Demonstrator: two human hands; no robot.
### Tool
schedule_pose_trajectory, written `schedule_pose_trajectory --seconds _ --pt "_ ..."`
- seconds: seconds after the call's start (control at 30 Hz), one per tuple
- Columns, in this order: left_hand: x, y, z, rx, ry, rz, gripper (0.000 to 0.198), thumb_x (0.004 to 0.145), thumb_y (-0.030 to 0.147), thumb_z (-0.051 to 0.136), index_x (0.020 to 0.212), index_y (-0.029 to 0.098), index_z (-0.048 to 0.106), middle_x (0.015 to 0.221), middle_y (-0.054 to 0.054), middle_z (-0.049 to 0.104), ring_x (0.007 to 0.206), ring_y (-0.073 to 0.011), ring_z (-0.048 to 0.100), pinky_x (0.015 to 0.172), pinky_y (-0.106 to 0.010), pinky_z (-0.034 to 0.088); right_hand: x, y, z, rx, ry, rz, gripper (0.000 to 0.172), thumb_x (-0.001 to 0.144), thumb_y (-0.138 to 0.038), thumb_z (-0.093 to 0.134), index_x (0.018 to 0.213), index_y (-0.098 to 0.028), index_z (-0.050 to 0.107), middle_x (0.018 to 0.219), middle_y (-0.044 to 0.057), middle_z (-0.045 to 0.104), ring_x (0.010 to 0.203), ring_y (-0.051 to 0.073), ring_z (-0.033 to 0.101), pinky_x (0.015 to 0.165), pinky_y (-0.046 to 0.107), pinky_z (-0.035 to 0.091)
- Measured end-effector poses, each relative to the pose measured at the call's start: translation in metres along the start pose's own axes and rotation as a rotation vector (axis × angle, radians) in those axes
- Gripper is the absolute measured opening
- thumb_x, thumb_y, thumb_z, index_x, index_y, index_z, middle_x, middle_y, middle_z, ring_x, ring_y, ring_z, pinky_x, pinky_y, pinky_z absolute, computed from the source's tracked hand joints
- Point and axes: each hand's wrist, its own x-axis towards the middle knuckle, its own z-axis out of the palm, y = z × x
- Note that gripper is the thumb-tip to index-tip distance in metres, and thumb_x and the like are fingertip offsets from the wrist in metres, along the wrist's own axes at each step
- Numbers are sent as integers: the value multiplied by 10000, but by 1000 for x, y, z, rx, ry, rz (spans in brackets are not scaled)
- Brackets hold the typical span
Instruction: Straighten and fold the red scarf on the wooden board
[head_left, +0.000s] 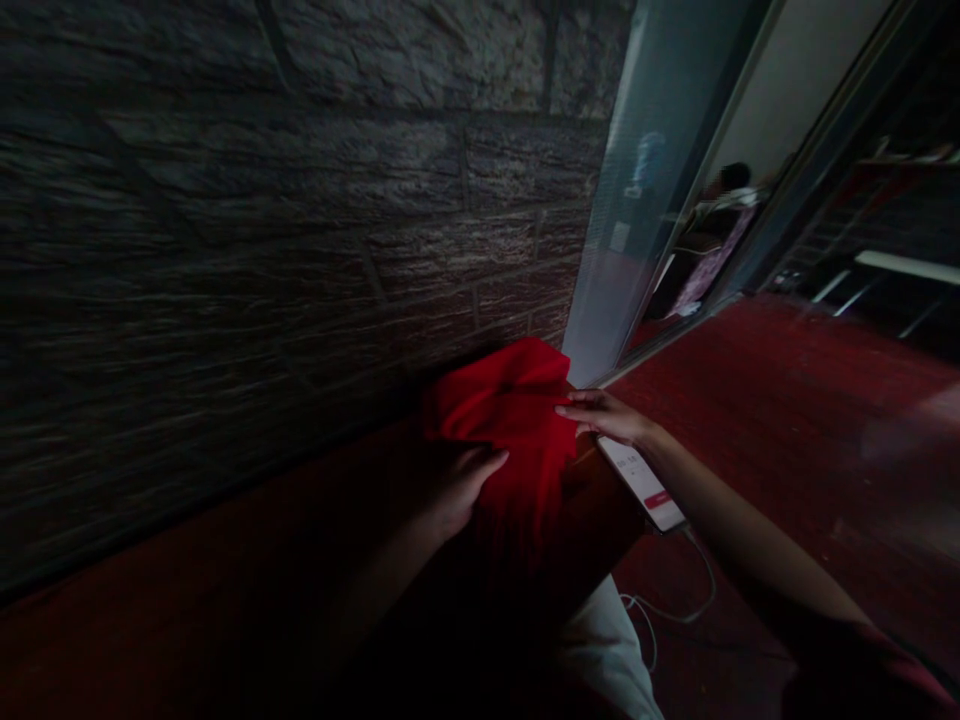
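A bright red cloth (517, 400) lies bunched on a dark brown surface beside the wall, its lower part hanging in ragged strands or folds. My left hand (461, 490) is at the cloth's lower left edge, thumb against it, with the other fingers lost in shadow. At the right edge of the cloth, my right hand (604, 415) pinches its border between thumb and fingers. A phone with a lit white screen (637, 480) lies just below my right wrist.
A rough stone-block wall (337, 200) rises on the left. A pale cable (697, 600) hangs below the phone. Beyond a glass door (622, 220), a person (724, 195) sits at the back. A white bench (907, 266) stands on the red floor (787, 400).
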Motion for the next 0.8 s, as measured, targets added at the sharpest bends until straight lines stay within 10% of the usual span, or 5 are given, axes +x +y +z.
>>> schedule_pose_trajectory --seconds 0.13,0.37,0.8 --pt "1 6 -5 233 -59 116 351 731 460 773 916 170 702 912 -45 723 858 -209 672 823 -328 517 -8 -4 7 87 24 -19 398 666 -370 887 974 -184 717 948 23 709 796 109 665 746 232 585" --pt "23 21 -50 766 565 824 456 767 438 701 1104 173 544 1008 -73 592 911 -204 599 856 -348 515 -7 0 5 -31 34 -83 345 683 -361 869 928 -155 741 898 28 707 755 98 639 684 215 540" --pt "59 81 -75 1128 555 668 506 867 215 502 1352 74 536 1347 -197 596 1261 -318 556 1127 -459 390 2 -8 20 -17 71 -85 446 604 -428 891 933 -175 728 991 23 705 823 107 649 768 227 567"
